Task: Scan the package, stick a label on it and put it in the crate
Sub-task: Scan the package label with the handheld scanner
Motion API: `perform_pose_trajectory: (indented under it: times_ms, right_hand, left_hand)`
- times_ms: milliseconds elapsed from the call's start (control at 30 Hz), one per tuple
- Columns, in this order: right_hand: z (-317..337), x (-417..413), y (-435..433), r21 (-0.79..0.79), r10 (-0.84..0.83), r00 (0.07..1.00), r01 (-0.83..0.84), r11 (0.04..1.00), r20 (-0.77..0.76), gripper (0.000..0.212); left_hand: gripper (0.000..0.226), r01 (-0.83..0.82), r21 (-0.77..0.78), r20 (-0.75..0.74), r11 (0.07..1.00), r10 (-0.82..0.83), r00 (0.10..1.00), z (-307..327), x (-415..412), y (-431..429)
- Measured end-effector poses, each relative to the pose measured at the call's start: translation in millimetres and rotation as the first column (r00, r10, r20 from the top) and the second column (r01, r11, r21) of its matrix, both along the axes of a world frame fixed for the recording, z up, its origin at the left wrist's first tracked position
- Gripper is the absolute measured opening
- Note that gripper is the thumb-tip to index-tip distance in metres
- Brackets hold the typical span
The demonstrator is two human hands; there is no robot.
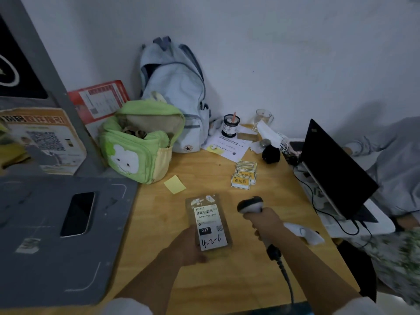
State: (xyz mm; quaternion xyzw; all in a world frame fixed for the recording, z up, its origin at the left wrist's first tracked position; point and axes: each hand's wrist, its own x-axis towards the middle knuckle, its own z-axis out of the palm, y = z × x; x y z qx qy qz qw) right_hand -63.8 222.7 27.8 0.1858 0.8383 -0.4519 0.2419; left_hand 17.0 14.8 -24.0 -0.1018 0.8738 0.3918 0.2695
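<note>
From the head camera, the left hand (189,244) is clamped on the lower end of a flat brown paper package (208,221), holding it face-up just above the wooden table (227,280) so its white shipping label, with barcode and handwritten "4-2-6", is exposed. Just to the right of it, the right hand (264,223) is closed around the grip of a white-and-black corded handheld scanner (250,204), whose head tilts toward the package's upper half; to my eye the two are held close, yet not touching, so the barcode falls in the scanner's line of sight. The scanner's coiled cable trails back along the right forearm. Beyond the right hand lies a small stack of yellow-and-white printed stickers (243,178), kept within reach, presumably for the labelling step. Beyond the left hand sit a yellow sticky note (174,184) and a green cartoon backpack (141,142). A black laptop (336,169) stands off to the right. I see no crate from here.
</note>
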Motion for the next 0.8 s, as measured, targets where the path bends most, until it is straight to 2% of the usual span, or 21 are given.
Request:
perform_pose_trajectory:
  times_ms: [167, 233, 333, 467, 600, 700, 800]
  right_hand:
    - [28.0, 7.6, -35.8, -0.004, 0.122, 0.992, -0.122, 0.993, -0.031, 0.022]
    - [36.1, 12.2, -48.6, 0.027, 0.179, 0.983, -0.178, 0.984, -0.038, 0.026]
    - [46.9, 20.0, -67.4, 0.076, 0.239, 0.971, -0.236, 0.969, -0.031, 0.019]
    - [53.2, 26.2, -83.2, 0.039, 0.212, 0.977, -0.212, 0.977, -0.010, 0.016]
    - [57.9, 31.0, -89.7, 0.055, 0.197, 0.980, -0.197, 0.979, 0.000, 0.019]
    - [59.4, 30.8, -90.9, 0.051, 0.185, 0.983, -0.186, 0.981, 0.015, 0.024]
    - [60.6, 31.1, -93.3, 0.051, 0.179, 0.983, -0.181, 0.982, 0.042, 0.018]
  left_hand:
    - [0.083, 0.077, -0.051, 0.072, 0.996, -0.073, 0.995, 8.6, 3.1, -1.1]
    - [0.089, 0.112, -0.071, 0.062, 0.991, -0.107, 0.992, 7.6, 8.8, -3.0]
    - [0.104, 0.129, -0.087, 0.076, 0.988, -0.122, 0.990, 6.8, 18.2, -5.8]
    - [0.111, 0.166, -0.145, 0.053, 0.975, -0.160, 0.986, 8.8, 22.4, -4.9]
    - [0.098, 0.268, -0.181, 0.021, 0.946, -0.268, 0.963, 16.7, 22.9, 1.1]
    - [0.097, 0.279, -0.188, 0.056, 0.942, -0.274, 0.960, 17.2, 22.4, 1.8]
    - [0.099, 0.277, -0.174, 0.067, 0.945, -0.270, 0.961, 17.2, 24.9, 1.2]
